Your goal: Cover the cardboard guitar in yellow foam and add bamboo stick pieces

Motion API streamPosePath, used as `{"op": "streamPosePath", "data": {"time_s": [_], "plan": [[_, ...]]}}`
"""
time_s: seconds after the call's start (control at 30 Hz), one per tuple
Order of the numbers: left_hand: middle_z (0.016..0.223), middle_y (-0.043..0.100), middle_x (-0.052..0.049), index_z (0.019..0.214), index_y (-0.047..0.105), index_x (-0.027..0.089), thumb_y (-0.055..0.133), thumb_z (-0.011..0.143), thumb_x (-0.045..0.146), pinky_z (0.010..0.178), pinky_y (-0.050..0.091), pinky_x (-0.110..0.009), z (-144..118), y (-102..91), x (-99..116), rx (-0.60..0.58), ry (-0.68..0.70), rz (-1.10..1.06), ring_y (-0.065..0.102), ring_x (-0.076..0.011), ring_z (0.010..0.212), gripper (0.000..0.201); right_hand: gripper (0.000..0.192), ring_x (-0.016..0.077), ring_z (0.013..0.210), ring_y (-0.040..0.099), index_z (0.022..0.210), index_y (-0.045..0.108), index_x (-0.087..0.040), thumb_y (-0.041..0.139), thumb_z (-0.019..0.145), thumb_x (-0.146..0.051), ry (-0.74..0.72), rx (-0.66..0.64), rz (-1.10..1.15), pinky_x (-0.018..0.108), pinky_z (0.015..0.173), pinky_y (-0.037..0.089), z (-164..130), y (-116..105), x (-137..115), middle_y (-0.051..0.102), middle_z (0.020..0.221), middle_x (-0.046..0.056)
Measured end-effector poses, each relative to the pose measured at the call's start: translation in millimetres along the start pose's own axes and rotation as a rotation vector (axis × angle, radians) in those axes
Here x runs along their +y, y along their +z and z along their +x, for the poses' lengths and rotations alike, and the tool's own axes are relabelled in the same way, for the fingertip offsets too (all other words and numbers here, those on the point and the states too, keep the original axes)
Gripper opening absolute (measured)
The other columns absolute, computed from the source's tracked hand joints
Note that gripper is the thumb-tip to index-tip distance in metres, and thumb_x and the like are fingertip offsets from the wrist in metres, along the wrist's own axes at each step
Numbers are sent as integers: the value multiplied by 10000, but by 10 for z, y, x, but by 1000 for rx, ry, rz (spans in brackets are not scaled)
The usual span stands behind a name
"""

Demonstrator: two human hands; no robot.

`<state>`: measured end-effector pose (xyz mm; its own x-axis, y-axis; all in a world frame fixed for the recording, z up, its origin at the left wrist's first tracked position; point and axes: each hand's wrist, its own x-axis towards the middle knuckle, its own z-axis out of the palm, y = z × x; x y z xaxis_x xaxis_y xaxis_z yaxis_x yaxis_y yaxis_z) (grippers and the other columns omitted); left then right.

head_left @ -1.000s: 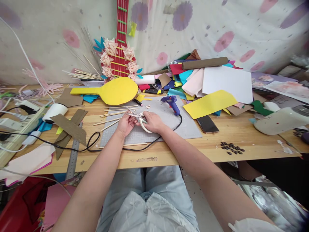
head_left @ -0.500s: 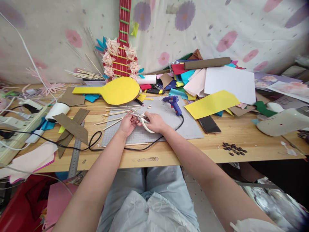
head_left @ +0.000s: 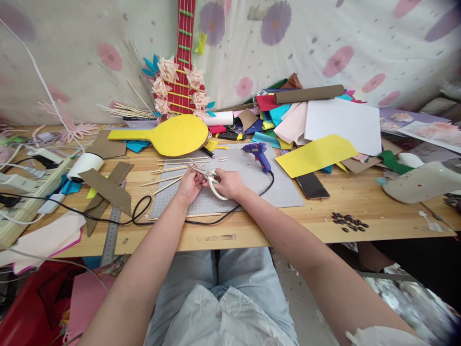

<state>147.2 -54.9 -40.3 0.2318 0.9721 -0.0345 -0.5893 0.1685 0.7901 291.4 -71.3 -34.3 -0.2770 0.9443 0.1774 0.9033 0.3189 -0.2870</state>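
Observation:
White-handled scissors are in my right hand, their blades pointing left over the grey cutting mat. My left hand is closed right by the blades, fingertips pinched; whatever it grips is too small to make out. Several thin wooden sticks lie on the mat's left side, just left of that hand. Two short stick pieces rest behind the scissors. A blue glue gun lies on the mat to the right, its black cord running in front of the hands.
Behind the mat lies a yellow paddle-shaped piece, with a red flower-trimmed instrument model standing behind it. Yellow sheet, phone and dark beads are to the right. Crossed brown strips, a metal ruler and a power strip occupy the left.
The scissors and my right hand have shifted very slightly to the left. Both hands otherwise stay in the same place over the mat.

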Motion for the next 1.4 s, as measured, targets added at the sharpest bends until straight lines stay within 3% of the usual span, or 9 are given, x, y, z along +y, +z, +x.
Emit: {"op": "streamPosePath", "data": {"time_s": [0.13,0.43,0.63,1.07,1.27,1.4], "plan": [[455,291,55,555,389,155,322,834,44,458,334,-185,-4,5,10,5,-18,15,258,-60,397,308,558,178,717,600,875,577,-187,348,789,-688,-15,2,-18,262,572,258,2,-34,25,676,786,65],[478,256,60,545,390,158,413,894,290,484,357,-192,-33,-1,36,-76,-29,50,262,-61,416,374,508,167,715,586,841,563,-187,366,805,-654,-43,13,-22,261,556,233,-11,-105,201,668,804,58],[453,244,50,498,344,162,362,900,229,479,353,-194,-41,9,31,-71,-83,81,261,-71,414,408,486,154,733,565,874,538,-181,430,779,-646,-123,-9,44,249,590,268,-34,-128,156,645,824,50],[469,218,65,515,313,169,449,846,204,415,297,-173,-38,31,18,16,-75,75,245,-59,406,360,516,169,747,582,918,544,-187,398,787,-664,-63,-32,43,253,595,272,-45,-102,55,659,847,61],[470,215,68,519,305,173,431,862,230,430,326,-181,-38,25,18,-10,-29,102,245,-58,405,370,547,182,743,594,880,572,-192,336,802,-679,-1,-43,-30,259,577,255,-47,-94,92,676,824,72],[454,199,68,504,280,177,435,868,269,424,321,-183,-36,21,28,-31,-34,109,231,-59,400,406,534,169,743,591,889,551,-191,362,791,-680,-64,-44,11,255,567,247,-57,-126,100,670,834,53]]}}
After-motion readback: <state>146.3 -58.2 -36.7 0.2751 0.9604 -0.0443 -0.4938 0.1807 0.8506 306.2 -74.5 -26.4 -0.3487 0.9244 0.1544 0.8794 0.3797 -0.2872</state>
